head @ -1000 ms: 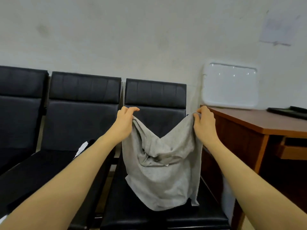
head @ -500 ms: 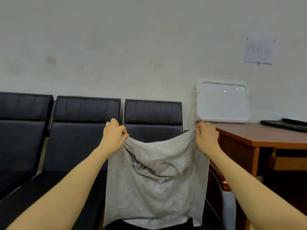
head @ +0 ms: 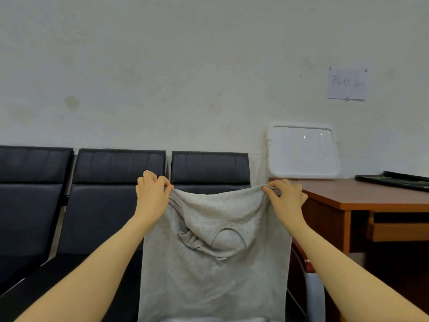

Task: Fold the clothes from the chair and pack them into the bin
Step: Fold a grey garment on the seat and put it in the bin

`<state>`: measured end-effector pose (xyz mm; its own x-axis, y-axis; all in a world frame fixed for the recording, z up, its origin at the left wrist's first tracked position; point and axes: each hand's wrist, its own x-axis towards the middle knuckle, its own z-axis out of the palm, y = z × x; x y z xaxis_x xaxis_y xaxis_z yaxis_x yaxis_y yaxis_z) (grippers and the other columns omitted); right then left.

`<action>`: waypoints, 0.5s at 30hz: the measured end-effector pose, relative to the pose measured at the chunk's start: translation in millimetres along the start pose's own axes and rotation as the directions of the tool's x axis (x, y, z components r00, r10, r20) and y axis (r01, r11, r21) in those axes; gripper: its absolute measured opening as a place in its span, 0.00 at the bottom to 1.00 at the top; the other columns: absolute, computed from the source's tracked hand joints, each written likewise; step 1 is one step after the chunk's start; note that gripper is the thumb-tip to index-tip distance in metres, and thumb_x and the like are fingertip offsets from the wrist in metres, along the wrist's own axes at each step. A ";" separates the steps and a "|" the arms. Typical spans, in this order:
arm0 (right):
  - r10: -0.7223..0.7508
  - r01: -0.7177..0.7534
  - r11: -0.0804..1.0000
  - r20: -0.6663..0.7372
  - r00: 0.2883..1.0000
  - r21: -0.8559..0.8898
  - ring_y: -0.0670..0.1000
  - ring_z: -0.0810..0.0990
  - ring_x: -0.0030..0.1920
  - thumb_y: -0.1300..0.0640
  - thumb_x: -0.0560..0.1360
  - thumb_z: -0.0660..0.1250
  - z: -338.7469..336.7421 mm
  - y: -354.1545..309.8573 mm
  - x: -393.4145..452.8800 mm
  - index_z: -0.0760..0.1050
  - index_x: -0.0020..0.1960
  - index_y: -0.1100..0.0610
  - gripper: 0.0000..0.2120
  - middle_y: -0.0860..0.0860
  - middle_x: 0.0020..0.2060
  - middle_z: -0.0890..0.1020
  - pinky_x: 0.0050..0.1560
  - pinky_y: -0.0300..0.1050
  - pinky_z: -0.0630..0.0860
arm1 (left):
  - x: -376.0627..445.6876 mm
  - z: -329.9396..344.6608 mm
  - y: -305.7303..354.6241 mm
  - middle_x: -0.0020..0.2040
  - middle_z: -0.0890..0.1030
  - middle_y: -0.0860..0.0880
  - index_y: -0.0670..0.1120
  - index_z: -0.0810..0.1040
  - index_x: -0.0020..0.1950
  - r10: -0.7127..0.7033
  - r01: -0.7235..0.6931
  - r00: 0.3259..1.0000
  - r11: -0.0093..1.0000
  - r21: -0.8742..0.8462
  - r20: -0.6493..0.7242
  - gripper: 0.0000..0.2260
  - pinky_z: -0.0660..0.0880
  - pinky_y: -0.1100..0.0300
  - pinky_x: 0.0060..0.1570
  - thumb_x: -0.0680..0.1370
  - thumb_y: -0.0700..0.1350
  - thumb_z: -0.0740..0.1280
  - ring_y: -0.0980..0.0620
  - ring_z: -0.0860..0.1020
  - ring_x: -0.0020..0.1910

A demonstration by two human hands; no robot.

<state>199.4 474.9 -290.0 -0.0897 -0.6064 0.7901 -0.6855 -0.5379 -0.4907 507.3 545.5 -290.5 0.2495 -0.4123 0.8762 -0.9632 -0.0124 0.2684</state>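
Note:
A grey garment (head: 209,270) hangs spread in front of me, with a neckline or strap part sagging in its middle. My left hand (head: 152,194) pinches its upper left corner and my right hand (head: 286,197) pinches its upper right corner. The cloth's top edge dips slightly between the two hands. It hangs before the rightmost black chair (head: 210,168) of a row. The garment's lower hem runs out of the bottom of the view. No bin is in sight.
Two more black chairs (head: 104,182) stand to the left against a pale wall. A brown wooden desk (head: 371,196) is at the right, with a white tray-like lid (head: 303,151) leaning on the wall and a dark flat object (head: 394,180) on it.
Both hands have lifted the garment off the chair seat and drawn apart, so the cloth now hangs wider and flatter. The view has tilted upward.

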 end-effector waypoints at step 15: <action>-0.084 0.100 0.993 -0.215 0.973 0.064 0.53 0.65 0.48 0.53 0.76 0.67 -57.8 -36.2 8.6 0.82 0.47 0.53 0.06 0.49 0.41 0.71 0.45 0.43 0.51 | 12.3 -52.7 39.6 0.49 0.68 0.41 0.40 0.80 0.47 0.060 -0.076 0.984 0.993 -0.087 -0.170 0.05 0.60 0.54 0.47 0.76 0.42 0.70 0.45 0.63 0.47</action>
<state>181.6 522.9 -244.2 -0.1849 -0.4191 0.8889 -0.6437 -0.6318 -0.4318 477.5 587.9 -248.0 0.2044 -0.2516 0.9460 -0.9669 0.0986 0.2351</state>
